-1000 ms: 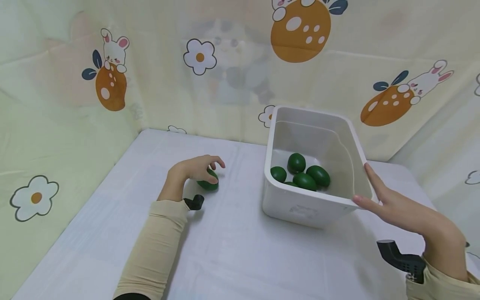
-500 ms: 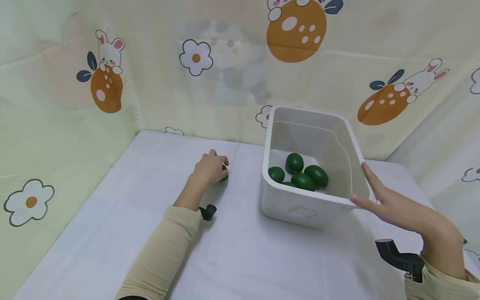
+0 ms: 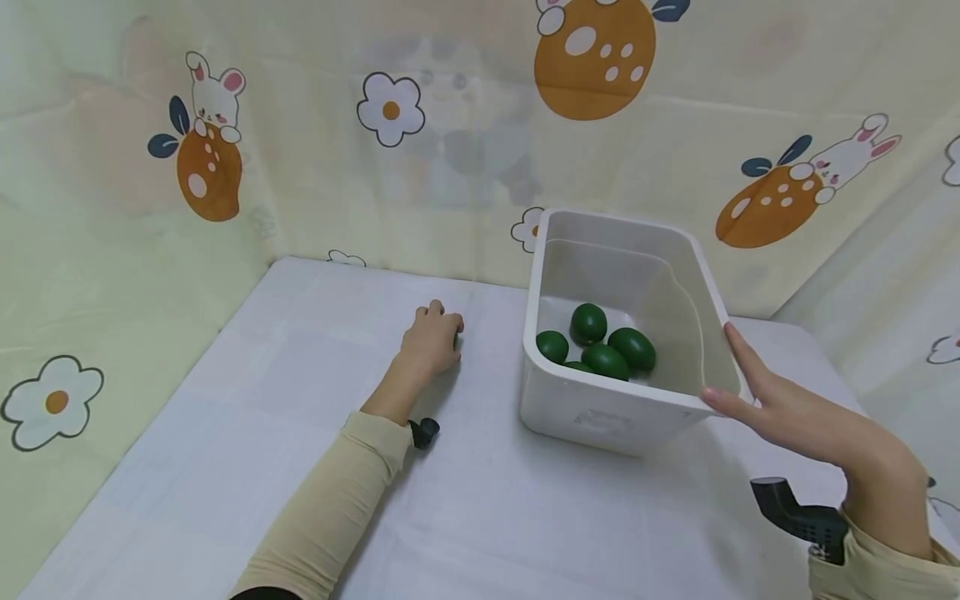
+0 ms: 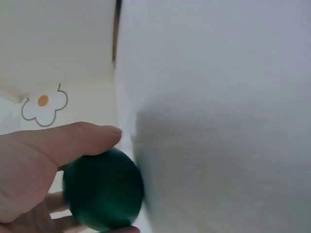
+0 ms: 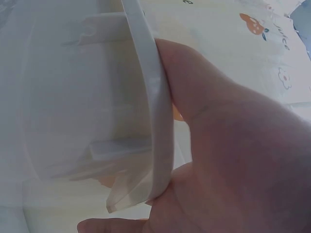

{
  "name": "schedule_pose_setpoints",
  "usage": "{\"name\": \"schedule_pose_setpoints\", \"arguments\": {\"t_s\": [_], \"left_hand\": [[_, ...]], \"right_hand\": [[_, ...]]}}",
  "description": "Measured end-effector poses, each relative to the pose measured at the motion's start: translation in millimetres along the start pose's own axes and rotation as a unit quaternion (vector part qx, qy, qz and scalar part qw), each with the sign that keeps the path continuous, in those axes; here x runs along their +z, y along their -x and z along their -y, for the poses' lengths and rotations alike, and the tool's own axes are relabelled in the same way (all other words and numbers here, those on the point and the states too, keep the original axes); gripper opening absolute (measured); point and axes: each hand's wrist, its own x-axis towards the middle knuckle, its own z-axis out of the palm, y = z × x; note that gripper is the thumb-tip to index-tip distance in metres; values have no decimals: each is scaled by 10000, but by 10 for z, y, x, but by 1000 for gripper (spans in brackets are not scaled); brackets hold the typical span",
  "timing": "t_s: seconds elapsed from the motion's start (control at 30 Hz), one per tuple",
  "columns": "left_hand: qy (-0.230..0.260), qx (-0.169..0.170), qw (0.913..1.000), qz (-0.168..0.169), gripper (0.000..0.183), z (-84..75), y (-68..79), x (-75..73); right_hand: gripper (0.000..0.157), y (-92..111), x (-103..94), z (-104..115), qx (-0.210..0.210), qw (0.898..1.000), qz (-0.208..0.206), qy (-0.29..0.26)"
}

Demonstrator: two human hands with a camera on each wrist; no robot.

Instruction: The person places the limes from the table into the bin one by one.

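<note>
My left hand (image 3: 432, 340) is at the middle of the white-covered table, left of the box. It grips a dark green egg-shaped object (image 4: 103, 189), thumb on one side and fingertips on the other. From the head view the back of the hand hides nearly all of that object. At the right, my right hand (image 3: 795, 408) rests against the corner of a white plastic box (image 3: 577, 417), thumb and fingers spread and fairly straight along its rim (image 5: 158, 97). Inside the box lie several green egg-shaped objects (image 3: 632, 348) of the same kind.
A cream curtain (image 3: 465, 183) printed with rabbits, orange fruit and flowers hangs behind and beside the table (image 3: 480, 517). Black wrist-camera mounts stick out at the left wrist (image 3: 424, 433) and the right wrist (image 3: 798, 517).
My left hand has moved right and slightly forward, going from hovering over the green egg-shaped object to gripping it. My right hand stays at the box corner.
</note>
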Motion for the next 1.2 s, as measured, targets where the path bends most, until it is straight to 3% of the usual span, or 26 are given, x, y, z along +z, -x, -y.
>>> {"name": "schedule_pose_setpoints", "arguments": {"t_s": [0.63,1.2], "left_hand": [[701,-56,9967,-418,38,43,-72,28],[1268,-216,9809,-1460,35,-5,-42,-212]], "right_hand": [[88,6,3,2,37,10000,12,34],[88,8,-1,18,-3,10000,-4,53]]}}
